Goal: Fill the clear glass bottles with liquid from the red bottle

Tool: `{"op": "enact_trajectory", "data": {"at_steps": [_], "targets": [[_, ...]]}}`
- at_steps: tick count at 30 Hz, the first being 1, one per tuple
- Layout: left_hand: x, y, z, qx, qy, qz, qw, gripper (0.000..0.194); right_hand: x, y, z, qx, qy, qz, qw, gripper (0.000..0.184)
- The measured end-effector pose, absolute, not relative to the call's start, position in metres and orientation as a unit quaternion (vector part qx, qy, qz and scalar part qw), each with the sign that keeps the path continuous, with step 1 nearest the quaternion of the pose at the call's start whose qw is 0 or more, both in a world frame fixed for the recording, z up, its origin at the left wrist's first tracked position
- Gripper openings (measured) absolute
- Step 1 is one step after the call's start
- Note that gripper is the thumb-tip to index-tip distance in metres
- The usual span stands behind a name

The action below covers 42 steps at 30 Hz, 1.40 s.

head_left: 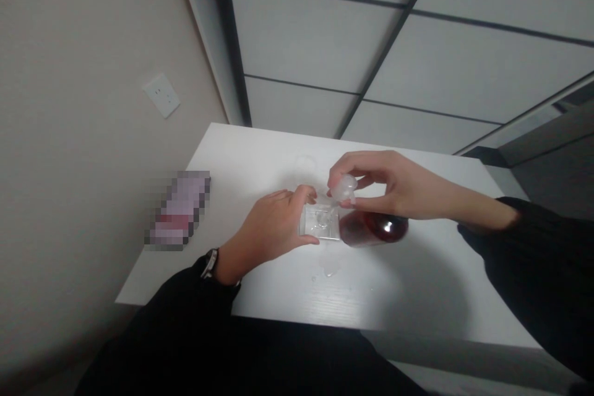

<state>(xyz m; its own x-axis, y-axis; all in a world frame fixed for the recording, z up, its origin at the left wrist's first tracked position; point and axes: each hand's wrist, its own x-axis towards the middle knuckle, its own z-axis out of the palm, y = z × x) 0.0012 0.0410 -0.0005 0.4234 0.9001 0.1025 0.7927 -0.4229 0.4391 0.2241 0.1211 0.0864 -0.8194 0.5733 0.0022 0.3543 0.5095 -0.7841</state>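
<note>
My left hand (271, 229) is closed around a clear square bottle (320, 224) that stands on the white table (417, 284). My right hand (390, 189) pinches a small translucent cap (344, 188) right above the bottle's mouth. A round bottle of red liquid (375, 229) stands just right of the clear one, partly under my right hand. Both sleeves are black, and a watch sits on my left wrist.
A blurred pink and white flat object (179, 210) lies at the table's left edge by the wall. A faint clear glass (304, 167) stands behind the bottles. Small drops of liquid (327, 272) lie on the table in front of them. A wall socket (161, 94) is at the left.
</note>
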Motion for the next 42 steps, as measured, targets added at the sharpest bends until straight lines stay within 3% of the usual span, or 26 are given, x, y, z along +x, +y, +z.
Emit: {"op": "enact_trajectory", "data": {"at_steps": [8,16,19,23,27,32,36,39,42], "targets": [[0.001,0.043,-0.005,0.829,0.507,0.175,0.160,0.072,0.221,0.118,0.072,-0.212,-0.925,0.315,0.031,0.017],[0.001,0.042,-0.012,0.829,0.505,0.183,0.154,0.069,0.221,0.111,0.060,-0.151,-0.980,0.129,-0.028,0.029],[0.001,0.042,-0.010,0.832,0.503,0.178,0.153,0.070,0.218,0.110,0.065,-0.138,-0.982,0.117,-0.055,0.035],[0.001,0.042,-0.010,0.833,0.499,0.182,0.153,0.070,0.206,0.105,0.066,-0.134,-0.978,0.119,-0.109,0.027],[0.000,0.042,-0.011,0.830,0.505,0.177,0.156,0.074,0.196,0.099,0.060,-0.182,-0.971,-0.006,-0.154,0.015],[0.002,0.043,-0.008,0.832,0.505,0.173,0.153,0.078,0.197,0.095,0.059,-0.170,-0.972,-0.076,-0.142,0.039],[0.002,0.043,-0.004,0.830,0.507,0.163,0.165,0.077,0.198,0.091,0.064,-0.209,-0.958,-0.081,-0.177,0.024],[0.002,0.043,-0.004,0.828,0.505,0.175,0.172,0.077,0.200,0.091,0.067,-0.226,-0.957,-0.099,-0.151,0.034],[0.001,0.042,-0.005,0.827,0.505,0.179,0.173,0.079,0.204,0.094,0.066,-0.152,-0.976,-0.114,-0.102,0.039]]}}
